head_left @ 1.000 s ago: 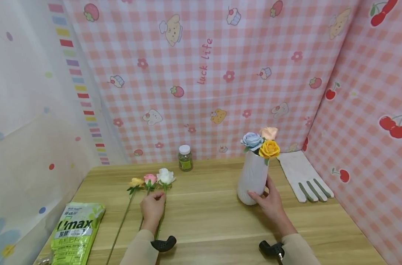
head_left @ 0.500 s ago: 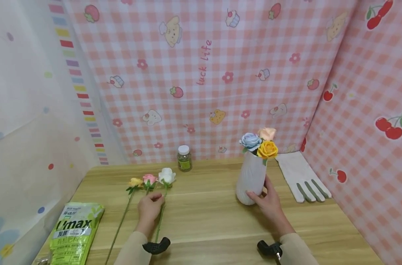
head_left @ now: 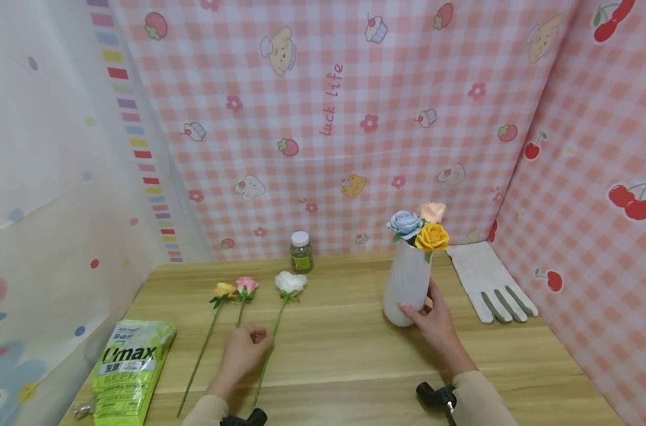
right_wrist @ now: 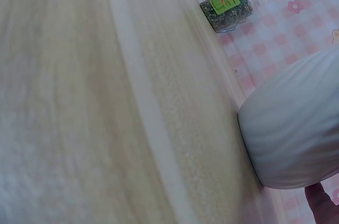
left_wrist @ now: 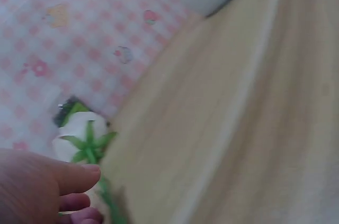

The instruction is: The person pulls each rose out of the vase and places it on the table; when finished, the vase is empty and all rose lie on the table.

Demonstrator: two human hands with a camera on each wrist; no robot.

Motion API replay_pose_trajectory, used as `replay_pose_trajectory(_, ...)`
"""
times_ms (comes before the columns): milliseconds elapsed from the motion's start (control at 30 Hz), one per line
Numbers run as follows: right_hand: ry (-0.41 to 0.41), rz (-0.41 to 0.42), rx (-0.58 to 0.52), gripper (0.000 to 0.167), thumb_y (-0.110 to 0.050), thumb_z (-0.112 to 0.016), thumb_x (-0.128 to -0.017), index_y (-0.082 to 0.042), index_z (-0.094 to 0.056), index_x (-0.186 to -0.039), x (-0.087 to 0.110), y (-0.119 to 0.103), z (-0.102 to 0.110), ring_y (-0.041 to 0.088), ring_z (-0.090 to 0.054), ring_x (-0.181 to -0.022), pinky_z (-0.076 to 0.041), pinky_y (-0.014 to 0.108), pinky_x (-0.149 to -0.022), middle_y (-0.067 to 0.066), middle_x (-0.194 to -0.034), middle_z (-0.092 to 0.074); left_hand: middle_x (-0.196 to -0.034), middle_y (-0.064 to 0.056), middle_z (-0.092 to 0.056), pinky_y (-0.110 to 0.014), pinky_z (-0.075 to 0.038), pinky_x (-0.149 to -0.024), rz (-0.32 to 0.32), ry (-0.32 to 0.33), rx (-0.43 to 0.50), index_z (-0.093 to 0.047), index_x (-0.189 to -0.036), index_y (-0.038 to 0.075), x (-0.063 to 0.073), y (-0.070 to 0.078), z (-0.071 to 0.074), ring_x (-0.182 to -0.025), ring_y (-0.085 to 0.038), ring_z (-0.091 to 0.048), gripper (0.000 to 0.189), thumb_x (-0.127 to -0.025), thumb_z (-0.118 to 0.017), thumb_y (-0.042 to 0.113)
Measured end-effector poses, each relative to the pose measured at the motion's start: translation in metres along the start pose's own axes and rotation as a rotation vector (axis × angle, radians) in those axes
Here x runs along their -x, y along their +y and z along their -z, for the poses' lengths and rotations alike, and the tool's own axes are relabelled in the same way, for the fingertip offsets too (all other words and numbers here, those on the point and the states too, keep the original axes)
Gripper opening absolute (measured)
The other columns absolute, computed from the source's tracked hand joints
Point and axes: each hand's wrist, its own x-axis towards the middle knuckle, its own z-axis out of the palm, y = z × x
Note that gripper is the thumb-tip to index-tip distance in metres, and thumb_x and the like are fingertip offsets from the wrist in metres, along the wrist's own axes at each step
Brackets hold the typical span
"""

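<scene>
In the head view, my left hand [head_left: 245, 354] lies with loosely curled fingers beside the green stem of a white artificial rose [head_left: 291, 283]. The left wrist view shows its fingertips [left_wrist: 91, 169] right next to that stem, which runs past them; whether they touch it I cannot tell. My right hand [head_left: 433, 319] grips the lower part of a white ribbed vase [head_left: 406, 287], thumb in front and fingers at its right side. The vase leans slightly right. Blue [head_left: 405, 225], peach and yellow [head_left: 433, 237] roses stand in it.
A pink rose [head_left: 246, 286] and a small yellow rose [head_left: 224, 290] lie left of the white one. A lidded jar [head_left: 301, 254] stands at the back. Left is a green fertilizer bag [head_left: 133, 373]; right, a white glove [head_left: 490, 284]. Patterned cloth walls enclose the table.
The white rose's head has shifted right, away from the pink one, and its stem slants more. My left hand has moved nearer to me. The right hand keeps its hold on the vase.
</scene>
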Motion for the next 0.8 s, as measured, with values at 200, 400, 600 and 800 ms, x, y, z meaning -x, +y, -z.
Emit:
replay_pose_trajectory(200, -0.008, -0.031, 0.010, 0.093, -0.035, -0.074, -0.085, -0.015, -0.015, -0.154, -0.001, 0.002, 0.000, 0.027, -0.033, -0.133, -0.034, 0.056, -0.104, 0.013, -0.148, -0.034, -0.071, 0.001, -0.065, -0.028, -0.049, -0.058, -0.028, 0.037, -0.012, -0.073, -0.089, 0.001, 0.007, 0.000, -0.014, -0.065, -0.010, -0.057, 0.016, -0.079, -0.077, 0.013)
replay_pose_trajectory(400, -0.018, -0.045, -0.012, 0.095, -0.036, -0.074, -0.084, -0.016, -0.013, -0.155, 0.000, 0.000, 0.001, 0.028, -0.031, -0.135, -0.032, 0.057, -0.105, 0.013, -0.150, -0.031, -0.068, 0.003, -0.065, -0.025, -0.048, -0.057, 0.027, 0.109, 0.021, -0.075, -0.083, 0.004, 0.007, -0.003, -0.021, -0.062, -0.008, -0.057, 0.006, -0.078, -0.077, 0.007)
replay_pose_trajectory(600, -0.014, -0.045, -0.015, 0.095, -0.035, -0.074, -0.085, -0.016, -0.013, -0.155, 0.001, -0.002, 0.001, 0.028, -0.031, -0.135, -0.033, 0.056, -0.105, 0.013, -0.150, -0.031, -0.068, 0.003, -0.066, -0.027, -0.050, -0.057, 0.012, 0.131, -0.040, -0.075, -0.080, 0.006, 0.007, -0.003, -0.023, -0.062, -0.009, -0.059, 0.004, -0.078, -0.076, 0.009)
replay_pose_trajectory(800, -0.006, -0.045, 0.004, 0.095, -0.037, -0.074, -0.084, -0.015, -0.014, -0.154, -0.001, 0.000, 0.001, 0.027, -0.032, -0.134, -0.034, 0.056, -0.105, 0.013, -0.149, -0.032, -0.070, 0.000, -0.069, -0.028, -0.052, -0.057, 0.013, 0.166, -0.059, -0.076, -0.077, 0.006, 0.007, -0.002, -0.025, -0.062, -0.010, -0.061, 0.004, -0.077, -0.077, 0.010)
